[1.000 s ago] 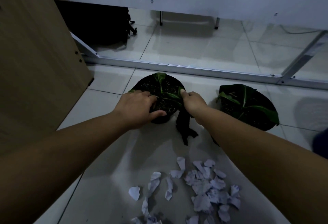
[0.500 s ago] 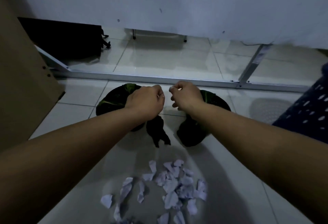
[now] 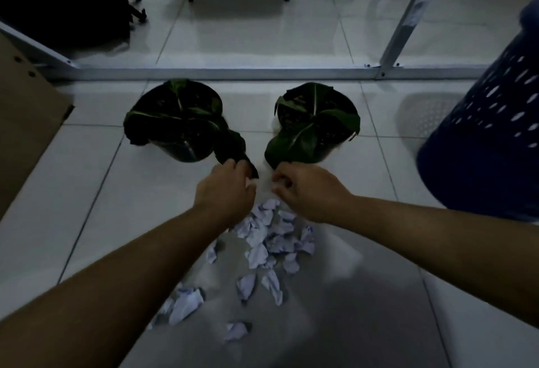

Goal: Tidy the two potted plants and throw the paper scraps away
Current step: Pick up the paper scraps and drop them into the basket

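Two black pots with dark green plants stand side by side on the white tiled floor: the left pot [image 3: 175,122] and the right pot [image 3: 316,122]. A dark drooping leaf [image 3: 233,149] hangs from the left pot down to the floor. Several crumpled pale paper scraps [image 3: 262,242] lie in a loose pile in front of the pots. My left hand [image 3: 224,192] is at the tip of the drooping leaf, its fingers curled and hidden behind its back. My right hand [image 3: 306,192] hovers just above the far edge of the pile, fingers loosely bent and apart.
A dark blue perforated bin [image 3: 481,140] stands at the right. A brown cardboard panel [image 3: 26,122] leans at the left. Behind the pots a metal frame bar [image 3: 233,73] runs across the floor, with a black bag [image 3: 58,3] beyond it.
Both hands have left the left pot and come down toward me to the far edge of the paper pile. The view has tilted down and right, showing the blue bin.
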